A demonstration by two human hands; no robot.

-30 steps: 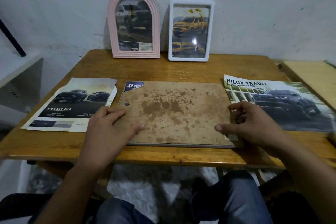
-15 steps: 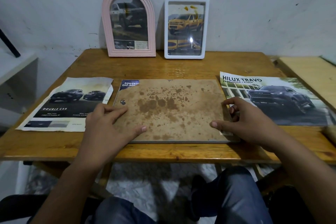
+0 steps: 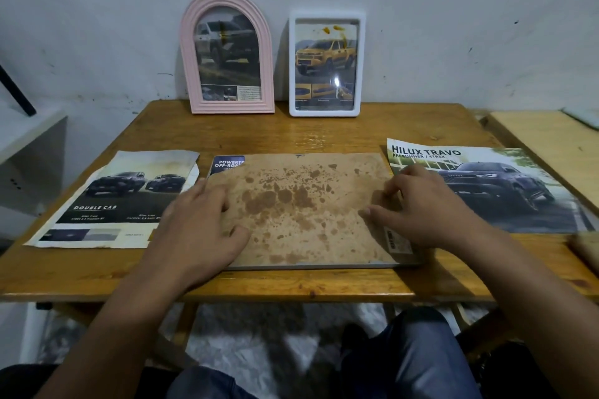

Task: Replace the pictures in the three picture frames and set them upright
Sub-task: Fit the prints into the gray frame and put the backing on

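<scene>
Wooden table (image 3: pixel 324 136), honey-coloured plank top, fills the view; the wall runs along its 12 o'clock edge.

Third frame lies face down at table centre. Only its stained brown fibreboard backing (image 3: pixel 308 204) shows, with a thin grey frame edge (image 3: pixel 324 266) visible along the 6 o'clock side. A blue printed corner (image 3: pixel 228 163) peeks out at the backing's 10 o'clock corner. Judgement: the new picture is already under the board, slightly out of register, so the board is being seated.

"HILUX TRAVO" brochure sheet with a dark truck (image 3: pixel 486 188) lies flat at 3 o'clock, just beside the backing. Worn "DOUBLE CAB" sheet (image 3: pixel 120 201) lies flat at 9 o'clock. Probably the removed pictures, set aside to clear the work area.

Pink arched frame (image 3: pixel 227 53) and white rectangular frame (image 3: pixel 326 63) stand upright at 12 o'clock, leaning against the wall, both holding truck pictures. Judgement: two of three done.

Left hand (image 3: pixel 201 223) rests flat, fingers spread, on the backing's 8 o'clock area, clamped on nothing. Right hand (image 3: pixel 418 204) rests at the 3 o'clock edge, fingers curled and pressing down; no grip visible. Hands well apart, likely to hold the board level.
</scene>
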